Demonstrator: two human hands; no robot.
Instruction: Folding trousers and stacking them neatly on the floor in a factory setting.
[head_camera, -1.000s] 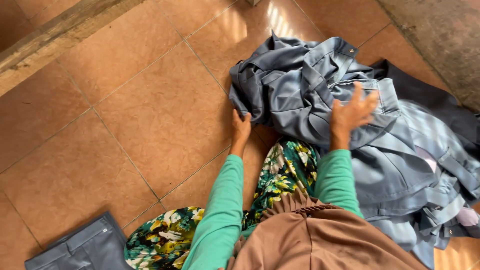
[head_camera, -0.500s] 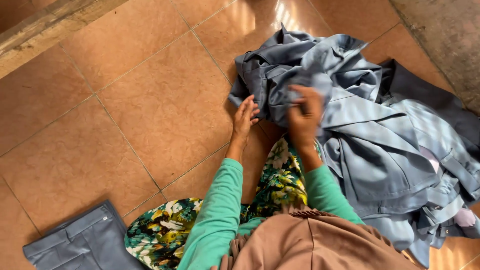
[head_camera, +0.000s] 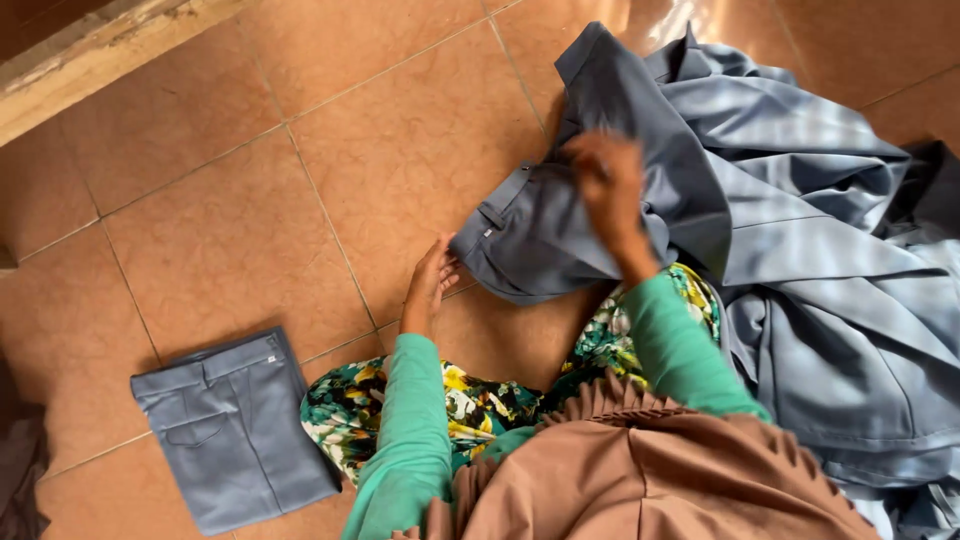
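smooth grey trousers, creased, in right hand grip; left hand flat, open.

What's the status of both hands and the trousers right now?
Left hand at the waistband edge of the grey trousers; grip unclear. Right hand blurred, gripping their cloth. Folded trousers on tiled floor, left. Clothes pile alongside.
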